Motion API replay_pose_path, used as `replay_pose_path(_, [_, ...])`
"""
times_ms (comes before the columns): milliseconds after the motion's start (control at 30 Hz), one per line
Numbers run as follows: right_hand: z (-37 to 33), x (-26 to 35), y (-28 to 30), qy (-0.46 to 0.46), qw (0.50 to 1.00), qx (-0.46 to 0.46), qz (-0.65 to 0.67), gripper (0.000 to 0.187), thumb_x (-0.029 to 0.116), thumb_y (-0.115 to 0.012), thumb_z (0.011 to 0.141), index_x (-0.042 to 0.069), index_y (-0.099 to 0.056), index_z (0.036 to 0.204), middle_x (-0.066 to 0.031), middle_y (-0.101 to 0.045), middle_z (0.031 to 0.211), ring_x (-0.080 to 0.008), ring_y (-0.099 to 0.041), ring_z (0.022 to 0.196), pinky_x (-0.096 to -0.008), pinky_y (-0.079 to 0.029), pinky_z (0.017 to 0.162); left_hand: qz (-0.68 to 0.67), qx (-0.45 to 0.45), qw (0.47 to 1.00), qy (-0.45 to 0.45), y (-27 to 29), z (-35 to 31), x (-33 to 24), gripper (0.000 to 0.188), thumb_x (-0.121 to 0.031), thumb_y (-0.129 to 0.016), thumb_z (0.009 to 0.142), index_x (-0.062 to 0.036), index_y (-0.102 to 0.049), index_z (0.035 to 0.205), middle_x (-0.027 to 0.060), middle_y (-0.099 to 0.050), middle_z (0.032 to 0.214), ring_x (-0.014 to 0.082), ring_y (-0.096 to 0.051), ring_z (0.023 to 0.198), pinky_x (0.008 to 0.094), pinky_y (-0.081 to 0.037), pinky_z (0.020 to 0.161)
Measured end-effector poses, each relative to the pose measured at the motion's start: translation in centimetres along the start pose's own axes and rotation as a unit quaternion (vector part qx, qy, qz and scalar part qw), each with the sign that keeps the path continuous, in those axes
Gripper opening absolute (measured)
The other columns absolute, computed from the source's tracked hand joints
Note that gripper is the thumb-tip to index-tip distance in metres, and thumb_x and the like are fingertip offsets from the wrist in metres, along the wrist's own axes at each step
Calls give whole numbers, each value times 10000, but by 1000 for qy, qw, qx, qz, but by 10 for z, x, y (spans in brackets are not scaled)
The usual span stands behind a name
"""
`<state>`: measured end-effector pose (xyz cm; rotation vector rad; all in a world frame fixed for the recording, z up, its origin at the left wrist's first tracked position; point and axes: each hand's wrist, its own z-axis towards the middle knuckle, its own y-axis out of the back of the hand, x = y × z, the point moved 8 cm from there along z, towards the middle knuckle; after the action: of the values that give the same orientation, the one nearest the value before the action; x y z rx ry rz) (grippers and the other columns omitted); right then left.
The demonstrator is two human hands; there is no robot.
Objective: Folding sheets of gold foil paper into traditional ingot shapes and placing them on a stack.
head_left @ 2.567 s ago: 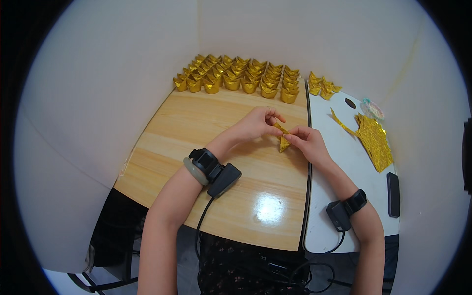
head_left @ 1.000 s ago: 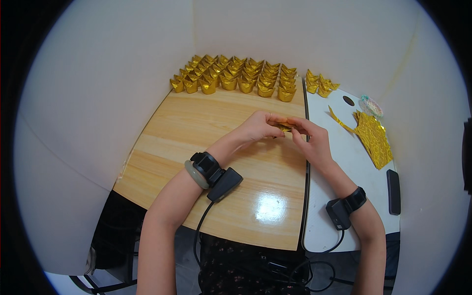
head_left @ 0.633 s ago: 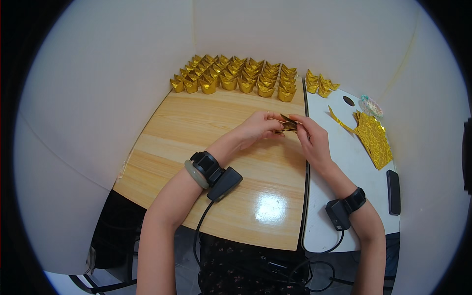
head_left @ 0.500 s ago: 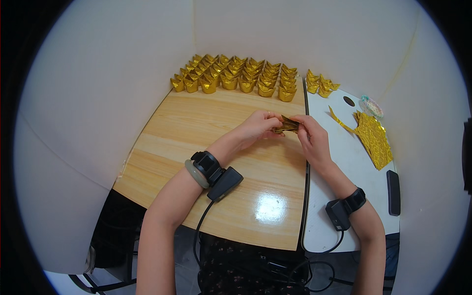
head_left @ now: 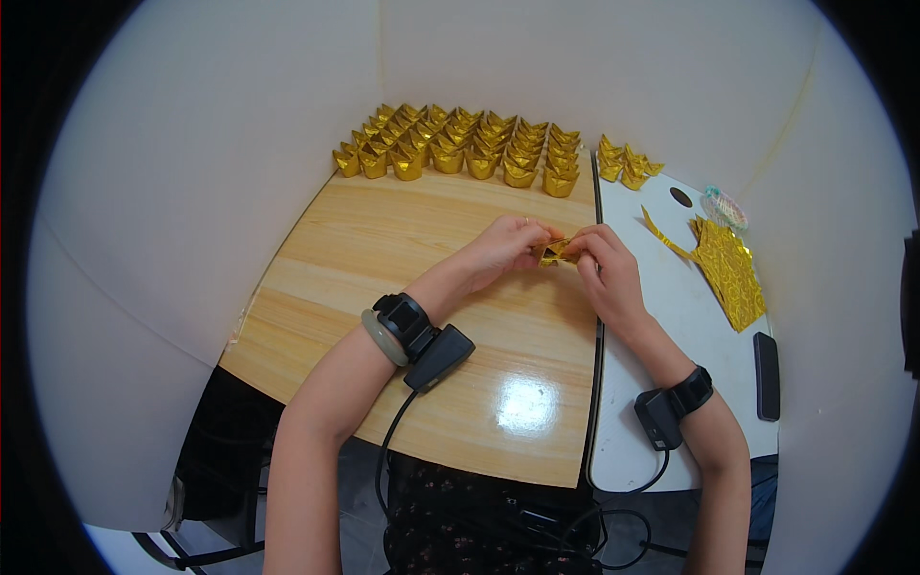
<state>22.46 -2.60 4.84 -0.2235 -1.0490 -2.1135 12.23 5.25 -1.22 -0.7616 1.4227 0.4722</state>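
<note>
Between my two hands is a piece of folded gold foil paper (head_left: 554,254), held above the right part of the wooden table. My left hand (head_left: 513,247) pinches its left side, fingers closed on it. Closed on the right side is my right hand (head_left: 606,264), with thumb and forefinger at the paper's edge. The fingers hide much of the fold. Along the table's far side stand rows of folded gold paper ingots (head_left: 446,149), several deep. A smaller group of the same ingots (head_left: 628,165) stands on the white table to the right.
On the white table (head_left: 628,383) lie a stack of gold paper sheets (head_left: 730,273), a loose gold strip (head_left: 666,235), a pale beaded ring (head_left: 725,208) and a black phone-like slab (head_left: 767,376). Black cabled devices (head_left: 439,357) are strapped to both wrists. Pale walls enclose the tables.
The gold paper has turned and folded smaller between my fingers, with its upright flap now lowered. My right fingers have shifted slightly left, while my arms stay almost still.
</note>
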Motion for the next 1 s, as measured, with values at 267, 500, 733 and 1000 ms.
replay_pose_path(267, [0, -1, -1, -15, 1000, 4, -3, 175, -28, -525, 775, 19, -599, 927, -116, -561, 915, -258, -598, 778, -317, -491, 683, -20, -17, 999, -34, 3, 1, -3, 220, -131, -480, 896, 0, -586, 1037, 50, -599, 952, 102, -571, 851, 233, -470, 721])
replay_pose_path(500, [0, 6, -3, 24, 999, 15, -29, 259, -3, -537, 780, 64, -620, 1016, -117, -549, 967, -251, -588, 840, -327, -490, 710, -70, -14, 997, -32, 7, -1, -5, 231, -124, -467, 936, 26, -540, 1096, 90, -586, 1045, 159, -592, 970, 292, -504, 870])
replay_pose_path(733, [1, 15, -5, 35, 992, 47, -116, 284, 101, -586, 773, 95, -614, 1055, -102, -509, 1008, -241, -539, 907, -334, -480, 745, -86, 1, 996, -35, 5, -1, -6, 235, -125, -457, 941, 27, -533, 1103, 101, -578, 1057, 167, -589, 977, 301, -510, 867])
replay_pose_path(1000, [1, -13, -3, -23, 995, 1, 100, 194, 101, -551, 833, 71, -609, 1015, -99, -483, 1075, -193, -523, 972, -297, -462, 787, -56, -12, 997, -43, 1, -3, -10, 254, -39, -566, 866, 8, -542, 1115, 86, -581, 1062, 146, -583, 974, 265, -485, 860])
